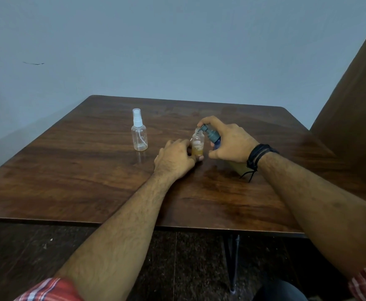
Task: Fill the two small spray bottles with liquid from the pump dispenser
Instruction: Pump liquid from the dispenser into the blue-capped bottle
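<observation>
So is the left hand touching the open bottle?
Touching. The head view shows the left hand's fingers wrapped around the open bottle's lower half.

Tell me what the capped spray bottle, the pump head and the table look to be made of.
Capped small clear spray bottle: seemingly transparent glossy plastic, dip tube visible through it; opaque white sprayer. Grey-blue pump head: matte, opaque, probably plastic. Dark brown table: wood-grain surface with slight sheen; solid wood or laminate, cannot tell.
</observation>
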